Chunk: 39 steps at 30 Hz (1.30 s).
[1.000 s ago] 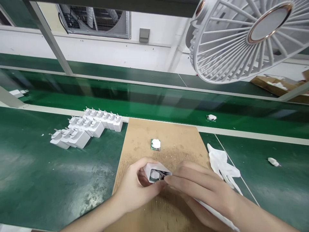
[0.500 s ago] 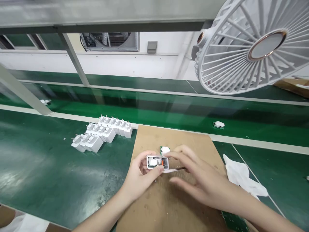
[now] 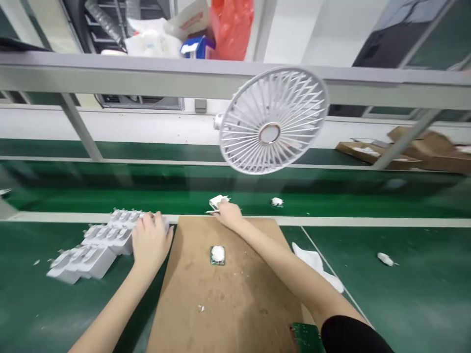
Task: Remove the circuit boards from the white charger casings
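Observation:
My left hand curls over the right end of the rows of white plug adapters on the left of the bench. Its fingers bend round a white adapter housing there, mostly hidden beneath the hand. Reaching across the board, my right hand has its fingers closed at a white plug housing over the green strip; the grip is partly hidden. A thin pale piece sticks out left of those fingers. On the brown board lies a small green circuit board with a white top, apart from both hands.
A white fan hangs ahead beneath a metal rail. Another white-topped circuit part lies on the green strip. To the right are a white cloth, a small white part and a green circuit panel. Cardboard boxes stand farther back.
My hands have separated. The left has moved left with the housing to the adapter rows; the right has reached forward to another housing on the green strip. The view has shifted.

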Available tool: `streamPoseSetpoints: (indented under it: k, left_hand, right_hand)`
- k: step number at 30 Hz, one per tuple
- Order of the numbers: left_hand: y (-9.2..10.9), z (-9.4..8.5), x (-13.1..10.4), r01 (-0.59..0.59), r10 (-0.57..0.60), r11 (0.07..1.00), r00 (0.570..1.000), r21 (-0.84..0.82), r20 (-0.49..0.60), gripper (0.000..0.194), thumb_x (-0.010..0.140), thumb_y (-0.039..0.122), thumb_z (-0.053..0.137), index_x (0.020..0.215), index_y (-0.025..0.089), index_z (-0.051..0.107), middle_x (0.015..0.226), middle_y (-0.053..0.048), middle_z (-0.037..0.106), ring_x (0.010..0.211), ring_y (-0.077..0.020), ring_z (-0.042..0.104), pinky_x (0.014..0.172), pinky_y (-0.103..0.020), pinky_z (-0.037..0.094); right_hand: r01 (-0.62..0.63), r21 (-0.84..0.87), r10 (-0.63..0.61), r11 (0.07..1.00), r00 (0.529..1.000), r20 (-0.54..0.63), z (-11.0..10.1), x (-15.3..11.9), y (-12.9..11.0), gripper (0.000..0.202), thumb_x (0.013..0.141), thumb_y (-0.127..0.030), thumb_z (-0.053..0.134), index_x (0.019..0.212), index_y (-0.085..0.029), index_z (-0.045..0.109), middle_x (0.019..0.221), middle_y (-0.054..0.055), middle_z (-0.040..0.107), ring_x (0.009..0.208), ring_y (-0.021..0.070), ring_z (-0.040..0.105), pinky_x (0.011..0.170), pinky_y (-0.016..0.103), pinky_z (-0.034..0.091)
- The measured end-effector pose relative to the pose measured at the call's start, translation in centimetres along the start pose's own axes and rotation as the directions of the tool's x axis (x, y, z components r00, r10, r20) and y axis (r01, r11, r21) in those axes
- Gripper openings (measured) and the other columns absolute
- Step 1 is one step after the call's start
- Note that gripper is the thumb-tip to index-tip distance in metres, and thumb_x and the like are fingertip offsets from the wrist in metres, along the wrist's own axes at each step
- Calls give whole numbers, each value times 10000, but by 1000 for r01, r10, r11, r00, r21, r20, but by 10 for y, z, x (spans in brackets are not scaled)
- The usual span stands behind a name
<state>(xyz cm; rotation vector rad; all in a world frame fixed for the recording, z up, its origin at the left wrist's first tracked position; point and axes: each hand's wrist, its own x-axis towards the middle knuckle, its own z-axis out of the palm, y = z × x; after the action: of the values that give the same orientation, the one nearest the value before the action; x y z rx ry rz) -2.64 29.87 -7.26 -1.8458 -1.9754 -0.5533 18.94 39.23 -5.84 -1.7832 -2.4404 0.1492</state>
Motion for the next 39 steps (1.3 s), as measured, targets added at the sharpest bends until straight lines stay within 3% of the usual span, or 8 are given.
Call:
streamPoseSetpoints:
  k: [11, 15, 17, 19, 23, 28, 33, 39]
  left_hand:
    - [3, 12, -15, -204, 205, 978, 979, -51, 19, 272, 897, 282, 378, 795, 172, 605, 690, -118, 603, 759, -312, 567, 646, -381, 378]
    - [20, -14, -23, 13, 6, 930, 999, -366, 51, 329, 863, 382, 489, 1093, 155, 551, 841, -102, 643, 760, -266, 605, 646, -352, 430]
    - [31, -30, -32, 300, -174, 655, 953, -694, 248, 462, 816, 428, 579, 1197, 186, 484, 835, -55, 638, 681, -210, 606, 608, -318, 457]
    - [40, -41, -41, 533, -166, 187, 845, -825, 508, 511, 777, 440, 644, 1197, 201, 480, 772, -10, 631, 596, -152, 582, 545, -267, 466]
    - [49, -43, -61, 702, 32, -414, 647, -579, 762, 474, 681, 376, 777, 1069, 178, 591, 809, -9, 659, 576, -84, 573, 494, -182, 488]
    - [48, -38, -75, 715, 116, -580, 546, -389, 830, 323, 659, 287, 815, 917, 173, 657, 819, 1, 661, 622, -69, 601, 589, -174, 549]
    - [56, -48, -84, 703, 128, -584, 574, -407, 809, 314, 715, 312, 773, 967, 198, 623, 816, 22, 643, 608, -64, 583, 548, -165, 521]
    - [58, -52, -92, 707, 139, -536, 613, -462, 778, 323, 751, 355, 736, 1005, 220, 588, 741, 32, 637, 586, -65, 552, 531, -150, 451]
  right_hand:
    - [-278, -17, 278, 960, 960, 5, -30, -18, 188, 318, 914, -321, 574, 1182, -152, 549, 1184, 91, 569, 998, 208, 594, 835, 409, 516]
    - [-267, -4, 267, 964, 961, 67, -17, -19, 202, 273, 917, -338, 566, 1118, -154, 582, 1115, 56, 600, 940, 199, 610, 796, 382, 529]
    - [-244, 13, 243, 970, 969, 55, -15, -19, 199, 263, 917, -344, 565, 1096, -152, 593, 1098, 51, 606, 927, 197, 612, 790, 370, 529]
    - [-200, 40, 199, 979, 980, 17, -19, -23, 191, 251, 917, -345, 565, 1074, -152, 600, 1083, 50, 609, 919, 193, 611, 788, 363, 526]
    - [-25, 130, 39, 991, 994, -104, -35, -54, 153, 218, 895, -343, 588, 973, -140, 604, 977, 38, 620, 836, 161, 609, 726, 327, 520]
    - [286, 257, -240, 923, 950, -198, -56, -138, 72, 303, 724, -350, 677, 982, -205, 615, 700, -19, 620, 522, 113, 559, 453, 225, 403]
    - [533, 166, -410, 830, 783, -468, -58, -197, 8, 290, 843, -207, 538, 1132, -213, 509, 720, -7, 675, 538, 135, 625, 467, 238, 465]
    - [558, -146, -557, 817, 695, -455, -57, -210, -13, 276, 912, -184, 494, 1171, -90, 475, 802, 89, 711, 544, 188, 638, 414, 306, 473]
